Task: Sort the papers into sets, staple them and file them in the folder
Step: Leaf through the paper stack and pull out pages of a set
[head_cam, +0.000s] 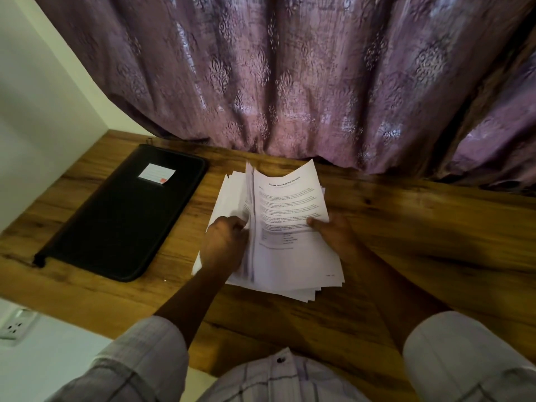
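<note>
A loose stack of printed white papers (290, 224) sits at the middle of the wooden desk (406, 227), its edges fanned out. My left hand (224, 245) grips several sheets at the stack's left side and lifts them on edge. My right hand (333, 232) holds the right side of the stack, thumb pressed on the top printed page. A black zipped folder (124, 216) with a white label lies closed on the desk to the left of the papers. No stapler is in view.
A purple patterned curtain (290, 82) hangs down to the desk's far edge. A white wall (37, 111) bounds the desk on the left. A wall socket (14, 326) sits below the desk's near left edge.
</note>
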